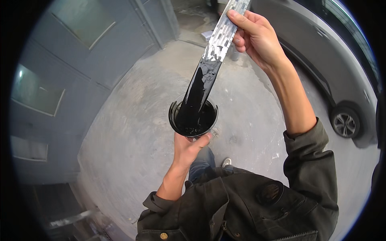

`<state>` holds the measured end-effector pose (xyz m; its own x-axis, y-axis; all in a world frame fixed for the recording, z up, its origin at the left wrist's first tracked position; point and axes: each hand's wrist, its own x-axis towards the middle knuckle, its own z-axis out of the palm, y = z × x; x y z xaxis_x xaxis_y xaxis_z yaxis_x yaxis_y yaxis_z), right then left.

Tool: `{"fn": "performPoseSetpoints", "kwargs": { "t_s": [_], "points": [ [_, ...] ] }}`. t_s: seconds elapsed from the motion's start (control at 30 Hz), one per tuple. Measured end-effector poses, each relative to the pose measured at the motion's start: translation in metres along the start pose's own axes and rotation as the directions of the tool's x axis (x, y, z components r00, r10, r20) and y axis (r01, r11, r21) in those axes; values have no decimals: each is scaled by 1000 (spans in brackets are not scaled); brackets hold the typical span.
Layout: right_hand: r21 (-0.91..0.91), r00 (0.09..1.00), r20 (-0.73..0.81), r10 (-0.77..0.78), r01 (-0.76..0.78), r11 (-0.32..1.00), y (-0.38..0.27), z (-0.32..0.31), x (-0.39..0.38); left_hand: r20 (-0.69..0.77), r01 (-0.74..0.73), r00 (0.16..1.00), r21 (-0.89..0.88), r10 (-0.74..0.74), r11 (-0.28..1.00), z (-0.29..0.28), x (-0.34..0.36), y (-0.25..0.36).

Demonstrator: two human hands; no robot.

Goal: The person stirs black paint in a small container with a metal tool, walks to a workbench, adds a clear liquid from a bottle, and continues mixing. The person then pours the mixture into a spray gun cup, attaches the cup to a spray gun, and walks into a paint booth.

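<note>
My left hand (189, 150) is wrapped round the lower side of a round paint cup (216, 114), its thumb against the near wall. Glossy black paint (197, 124) lies inside and coats the inner walls. Raised above the cup, my right hand (259, 38) pinches a long flat mixing stick (231, 28) with silver-and-white markings between thumb and fingers. The stick slants down to the left, and its lower part is thickly covered in black paint. Its bottom end reaches into the cup, where the paint hides it.
A dark grey car (341, 68) stands on the right, its rear or front wheel (344, 122) near my right elbow. Grey panelled doors with windows (80, 60) line the left. Below me spreads a stained concrete floor (132, 112). My shoe (226, 162) shows beneath the cup.
</note>
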<state>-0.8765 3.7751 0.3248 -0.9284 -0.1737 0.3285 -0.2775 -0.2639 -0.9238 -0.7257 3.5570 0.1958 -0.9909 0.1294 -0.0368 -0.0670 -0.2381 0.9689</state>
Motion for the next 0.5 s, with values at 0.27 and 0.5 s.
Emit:
{"fn": "performPoseSetpoints", "kwargs": {
  "t_s": [0.27,0.5],
  "points": [
    [-426,846,502,-179,422,800,95,18,145,-84,-7,996,-16,6,1000,-82,199,-30],
    [-503,838,511,-192,473,724,155,28,294,-128,92,986,-108,-105,990,-132,367,4]
  ]
}}
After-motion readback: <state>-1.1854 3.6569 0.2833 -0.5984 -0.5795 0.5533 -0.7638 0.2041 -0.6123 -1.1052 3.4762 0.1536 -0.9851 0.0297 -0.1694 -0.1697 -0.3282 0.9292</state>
